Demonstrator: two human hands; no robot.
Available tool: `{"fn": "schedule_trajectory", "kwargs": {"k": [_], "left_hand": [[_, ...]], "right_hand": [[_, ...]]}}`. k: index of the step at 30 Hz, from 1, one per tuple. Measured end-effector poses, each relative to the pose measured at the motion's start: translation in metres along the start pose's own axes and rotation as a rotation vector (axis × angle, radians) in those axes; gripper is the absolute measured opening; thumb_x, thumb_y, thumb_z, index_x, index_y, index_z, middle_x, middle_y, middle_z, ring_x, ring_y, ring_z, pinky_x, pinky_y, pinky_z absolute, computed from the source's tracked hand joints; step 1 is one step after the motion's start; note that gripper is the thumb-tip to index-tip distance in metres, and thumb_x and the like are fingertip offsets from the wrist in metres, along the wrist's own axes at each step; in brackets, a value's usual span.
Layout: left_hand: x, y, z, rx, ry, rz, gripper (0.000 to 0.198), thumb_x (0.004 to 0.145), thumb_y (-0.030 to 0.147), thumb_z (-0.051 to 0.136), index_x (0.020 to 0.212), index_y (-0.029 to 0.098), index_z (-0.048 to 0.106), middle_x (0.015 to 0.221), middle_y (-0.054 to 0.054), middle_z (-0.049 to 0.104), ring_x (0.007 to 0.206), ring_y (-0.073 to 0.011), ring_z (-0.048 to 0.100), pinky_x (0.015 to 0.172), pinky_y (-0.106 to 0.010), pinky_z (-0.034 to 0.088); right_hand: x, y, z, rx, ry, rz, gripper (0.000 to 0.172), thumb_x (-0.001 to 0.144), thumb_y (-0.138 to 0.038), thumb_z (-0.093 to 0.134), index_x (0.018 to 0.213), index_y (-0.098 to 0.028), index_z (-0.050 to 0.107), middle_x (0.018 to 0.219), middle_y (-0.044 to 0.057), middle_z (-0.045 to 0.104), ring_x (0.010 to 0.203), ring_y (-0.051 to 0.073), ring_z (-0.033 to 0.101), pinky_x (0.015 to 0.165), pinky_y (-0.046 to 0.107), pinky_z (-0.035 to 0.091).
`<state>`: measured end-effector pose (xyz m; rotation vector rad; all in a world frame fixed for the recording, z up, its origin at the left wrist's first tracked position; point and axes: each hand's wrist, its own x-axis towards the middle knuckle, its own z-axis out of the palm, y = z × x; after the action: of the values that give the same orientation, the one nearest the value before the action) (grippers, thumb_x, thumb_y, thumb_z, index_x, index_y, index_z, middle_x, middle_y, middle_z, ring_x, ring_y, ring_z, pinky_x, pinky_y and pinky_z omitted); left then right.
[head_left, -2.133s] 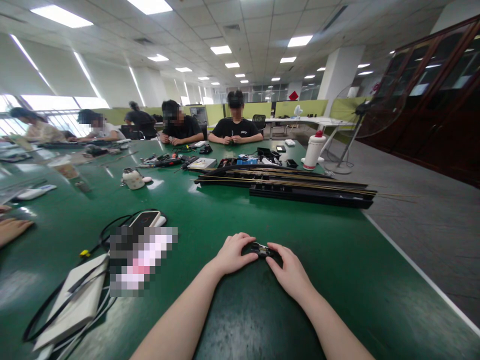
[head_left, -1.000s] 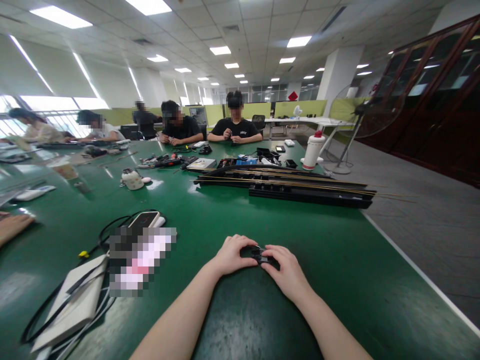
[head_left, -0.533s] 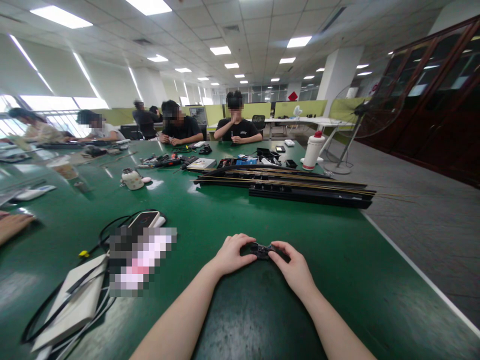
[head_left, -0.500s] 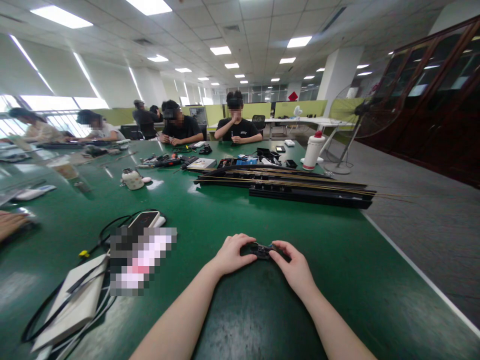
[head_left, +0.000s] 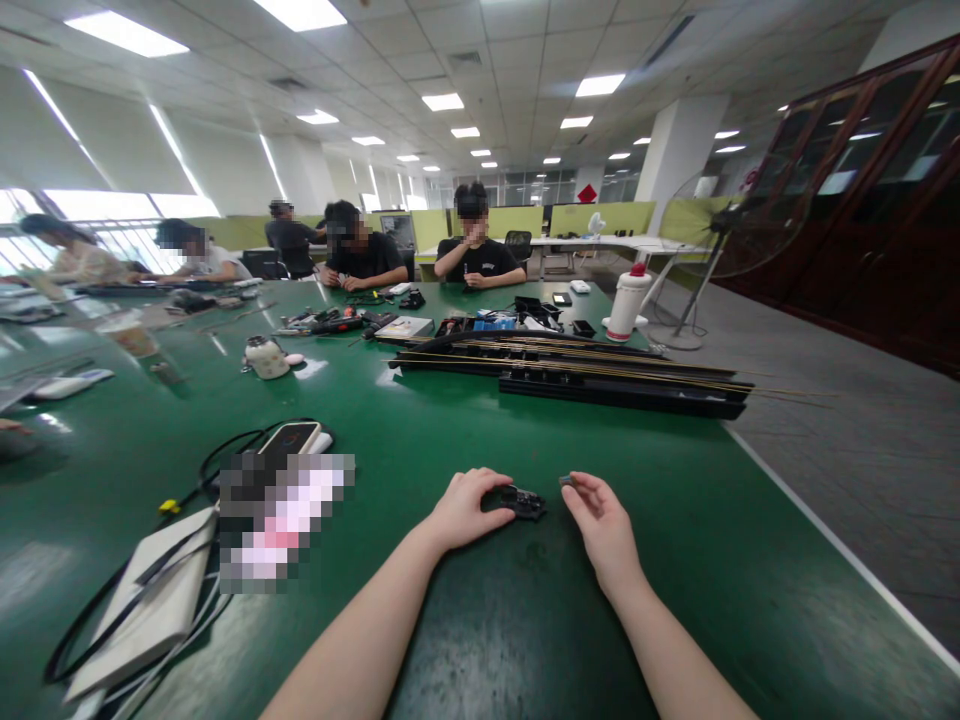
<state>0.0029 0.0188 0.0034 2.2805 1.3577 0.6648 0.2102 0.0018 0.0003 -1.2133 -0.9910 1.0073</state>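
My left hand (head_left: 466, 505) rests on the green table (head_left: 420, 430), its fingers curled round a small black part (head_left: 523, 501) that sticks out to the right. My right hand (head_left: 600, 520) sits a short way to the right of that part, apart from it. Its thumb and forefinger pinch a tiny dark piece (head_left: 567, 481) at the fingertips. Both forearms lie on a darker patch of the table near me.
To my left lie a white flat device (head_left: 146, 595), black cables (head_left: 225, 455) and a phone (head_left: 291, 437). Long black rails (head_left: 600, 375) cross the table's middle, beside a white bottle (head_left: 626, 300). Several people sit at the far end. The table's edge (head_left: 825, 540) runs on my right.
My right hand has come off the black part and moved slightly right, taking a tiny piece with it. The left hand keeps its hold.
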Motion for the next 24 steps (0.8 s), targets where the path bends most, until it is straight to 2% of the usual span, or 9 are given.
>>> {"fn": "schedule_trajectory", "kwargs": {"k": [17, 24], "left_hand": [[-0.0005, 0.0034, -0.0029, 0.005, -0.015, -0.010, 0.039, 0.075, 0.036, 0.066, 0.112, 0.025, 0.059, 0.110, -0.002, 0.062, 0.102, -0.0223, 0.055, 0.090, -0.034, 0.039], [-0.0006, 0.0034, -0.0029, 0.004, -0.016, -0.016, 0.039, 0.076, 0.037, 0.066, 0.112, 0.025, 0.058, 0.111, -0.002, 0.062, 0.103, -0.0224, 0.054, 0.090, -0.035, 0.039]], "right_hand": [[0.0014, 0.0057, -0.0026, 0.084, 0.149, 0.032, 0.043, 0.063, -0.044, 0.068, 0.097, -0.020, 0.056, 0.098, 0.008, 0.067, 0.095, 0.023, 0.062, 0.083, 0.039, 0.051], [0.0014, 0.0062, -0.0036, 0.071, 0.139, 0.036, 0.043, 0.065, -0.046, 0.066, 0.098, -0.020, 0.055, 0.099, 0.008, 0.067, 0.095, 0.023, 0.063, 0.080, 0.036, 0.053]]}}
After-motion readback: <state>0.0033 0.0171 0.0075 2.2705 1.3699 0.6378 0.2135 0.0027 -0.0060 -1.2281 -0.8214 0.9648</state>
